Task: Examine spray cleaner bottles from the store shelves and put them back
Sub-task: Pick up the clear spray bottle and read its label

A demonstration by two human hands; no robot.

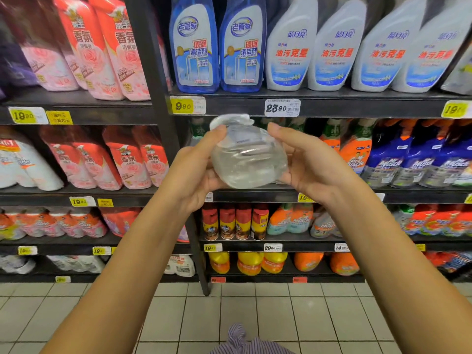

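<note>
I hold a clear spray cleaner bottle (249,155) tipped away from me, its round base toward the camera and its white trigger head pointing at the shelves. My left hand (196,172) grips its left side, thumb up near the head. My right hand (304,164) grips the right side, fingers curled behind it. Both hands hover in front of the second shelf (332,195).
Blue glass-cleaner bottles (217,47) and white spray bottles (339,49) stand on the top shelf. Orange and blue spray bottles (408,159) fill the shelf behind my hands. Pink refill packs (102,52) sit left of the black upright (163,118). Tiled floor (229,315) lies below.
</note>
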